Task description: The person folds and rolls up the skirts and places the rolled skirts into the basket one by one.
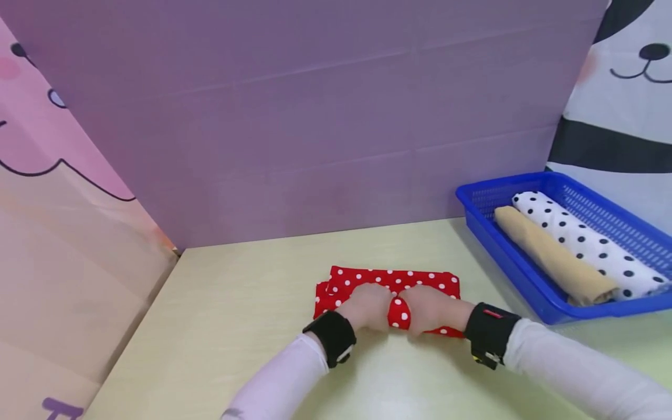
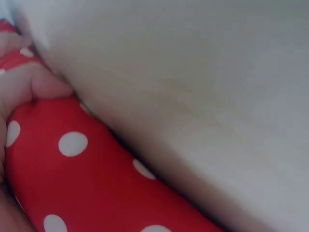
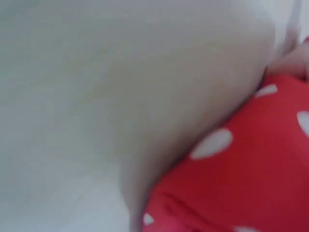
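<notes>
A red cloth with white dots (image 1: 443, 283) lies partly folded on the table, its near edge thick and rounded like a roll. Both hands are side by side at the cloth's middle. My left hand (image 1: 370, 304) grips the near edge with curled fingers; in the left wrist view, its thumb (image 2: 43, 86) bends over the red fabric (image 2: 77, 188). Close beside it, my right hand (image 1: 427, 308) holds the same edge, a strip of cloth showing between the two. The right wrist view shows the cloth (image 3: 241, 179) resting on the table, with only part of a digit (image 3: 292, 63) visible.
A blue plastic basket (image 1: 504, 287) stands at the right. Inside it lie a rolled tan cloth (image 1: 551, 254) and a rolled white cloth with black dots (image 1: 583, 233). A purple wall (image 1: 315, 128) rises behind the pale table (image 1: 226, 326).
</notes>
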The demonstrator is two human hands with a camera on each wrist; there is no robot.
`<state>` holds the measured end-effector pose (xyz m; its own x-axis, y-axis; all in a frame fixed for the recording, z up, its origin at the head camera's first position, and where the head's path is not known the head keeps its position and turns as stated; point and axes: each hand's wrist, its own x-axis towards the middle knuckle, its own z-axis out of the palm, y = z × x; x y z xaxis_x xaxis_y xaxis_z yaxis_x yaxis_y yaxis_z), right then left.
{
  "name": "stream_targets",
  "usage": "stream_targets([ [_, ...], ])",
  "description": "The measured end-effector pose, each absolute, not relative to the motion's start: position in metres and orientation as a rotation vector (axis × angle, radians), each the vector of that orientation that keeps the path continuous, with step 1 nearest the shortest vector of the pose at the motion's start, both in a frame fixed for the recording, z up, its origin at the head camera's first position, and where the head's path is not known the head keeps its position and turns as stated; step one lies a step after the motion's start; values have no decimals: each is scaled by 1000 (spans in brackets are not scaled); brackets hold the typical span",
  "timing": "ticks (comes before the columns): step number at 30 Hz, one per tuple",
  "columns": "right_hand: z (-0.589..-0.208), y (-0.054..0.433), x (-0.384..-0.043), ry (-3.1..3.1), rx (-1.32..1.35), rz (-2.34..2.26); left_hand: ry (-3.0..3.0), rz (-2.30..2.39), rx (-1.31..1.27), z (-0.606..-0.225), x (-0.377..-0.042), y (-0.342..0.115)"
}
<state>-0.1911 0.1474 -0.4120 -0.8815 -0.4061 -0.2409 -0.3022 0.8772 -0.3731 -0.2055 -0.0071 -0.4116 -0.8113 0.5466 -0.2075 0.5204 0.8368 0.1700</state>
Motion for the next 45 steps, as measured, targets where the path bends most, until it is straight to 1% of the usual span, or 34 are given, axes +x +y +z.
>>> stream_targets([
  [6,-417,139,-177,2918,-588,-372,2565,204,656,-399,-215,-11],
  [11,-422,133,-169,3085,-742,-141,2369,216,580,-395,-228,-14],
  [16,-423,133,-171,3119,-803,-65,2284,246,517,-394,-235,-16],
  [20,-419,135,-179,3015,-749,-129,2380,295,462,-396,-225,-17],
  [23,-415,138,-185,2931,-715,-215,2508,319,519,-399,-213,-18],
  [28,-410,143,-196,2778,-698,-338,2699,252,748,-407,-202,-18],
  [32,-406,147,-204,2597,-522,-462,2846,130,941,-414,-197,-15],
  [34,-405,149,-206,2528,-437,-505,2893,100,994,-416,-196,-13],
  [37,-404,150,-204,2503,-400,-537,2877,144,977,-418,-198,-12],
  [40,-405,148,-197,2591,-484,-520,2793,193,911,-415,-203,-10],
  [45,-415,141,-183,2905,-625,-333,2655,189,784,-410,-216,-8],
])
